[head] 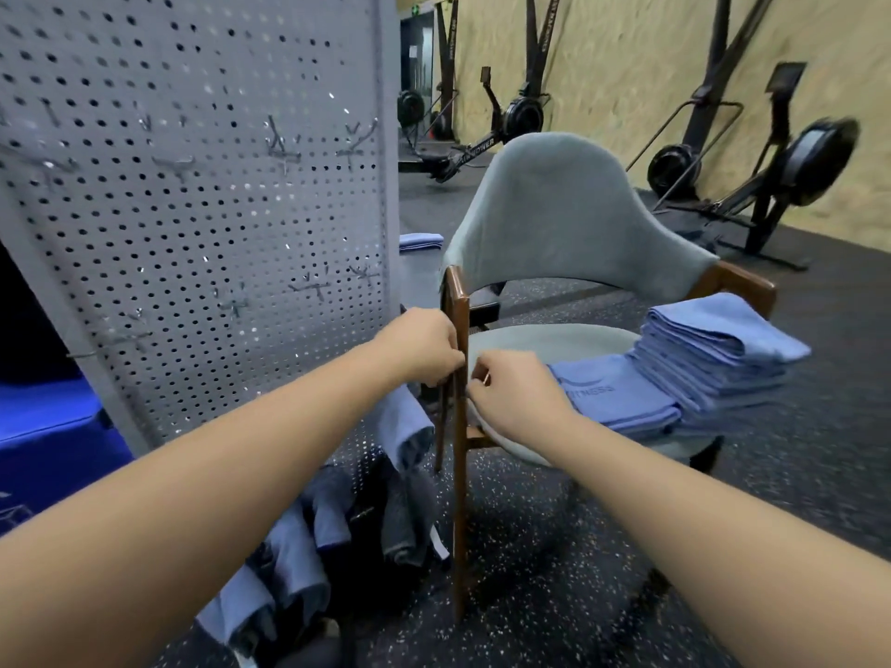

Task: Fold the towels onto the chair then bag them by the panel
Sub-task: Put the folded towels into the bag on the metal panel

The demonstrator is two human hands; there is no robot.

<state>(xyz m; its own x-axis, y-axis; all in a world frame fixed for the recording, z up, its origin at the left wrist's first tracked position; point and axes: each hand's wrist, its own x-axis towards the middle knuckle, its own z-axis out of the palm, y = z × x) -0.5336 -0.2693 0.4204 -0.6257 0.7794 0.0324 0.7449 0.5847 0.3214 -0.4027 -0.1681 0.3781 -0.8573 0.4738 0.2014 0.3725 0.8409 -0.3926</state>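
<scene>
- Hanging towel: blue, dangles below the left hand, just beside the chair's front arm post, lower end bunched.
- Left fingers curled and clamped on its top edge.
- Right hand: on the other side of the post, fingers curled tight, thumb against forefinger. Whether they pinch the towel's far corner I cannot tell (the post hides it).
- Chair seat: folded stack at the far edge, overhanging slightly. One flat towel touches its base, nearer the right hand.
- Loose heap of blue and grey towels on the floor, at the foot of the perforated panel.
- Risks, as judged:
  - The post stands between the two hands, so the cloth may snag or wrap on it when spread.
  - A one-handed hold could let the towel slip into the heap.
  - Sweeping a fresh towel across the seat could nudge the overhanging stack off.
</scene>
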